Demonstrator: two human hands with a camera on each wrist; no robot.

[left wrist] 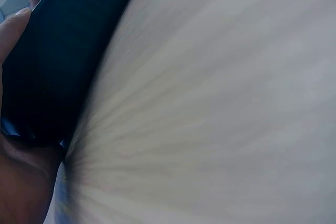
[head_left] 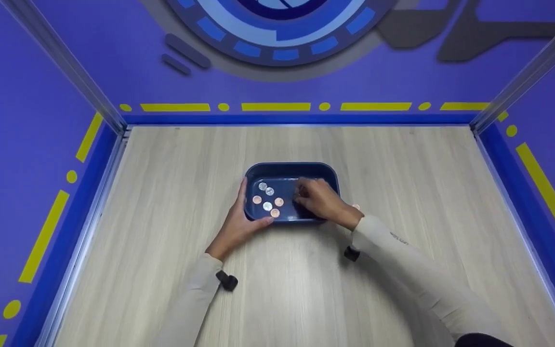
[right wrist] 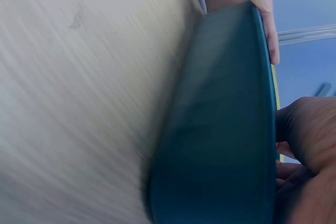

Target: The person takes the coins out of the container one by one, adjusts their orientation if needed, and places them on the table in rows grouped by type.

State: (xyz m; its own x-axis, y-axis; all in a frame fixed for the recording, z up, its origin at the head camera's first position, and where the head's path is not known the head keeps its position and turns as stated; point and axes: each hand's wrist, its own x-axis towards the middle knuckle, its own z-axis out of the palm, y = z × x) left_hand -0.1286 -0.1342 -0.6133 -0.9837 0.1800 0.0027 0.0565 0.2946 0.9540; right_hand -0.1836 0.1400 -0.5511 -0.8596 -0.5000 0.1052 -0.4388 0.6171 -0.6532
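Observation:
A dark blue rectangular tray [head_left: 292, 169] with rounded corners sits on the table. Several coins lie spread over the left part of its floor, among them a copper-coloured coin [head_left: 279, 202] and a silver coin [head_left: 268, 206]. My left hand [head_left: 239, 222] holds the tray's near left corner, its thumb at the front rim and its fingers along the left wall. Inside the tray's right half, my right hand [head_left: 323, 198] has its fingers curled low over the floor; whether a coin is between them is hidden. Both wrist views show mostly the tray's outer wall [right wrist: 220, 124].
Just right of the tray, a copper-coloured coin [head_left: 356, 206] lies on the table, partly covered by the right wrist. The pale wood-grain table [head_left: 176, 193] is bounded by blue-purple panels [head_left: 282, 91] at the back and both sides.

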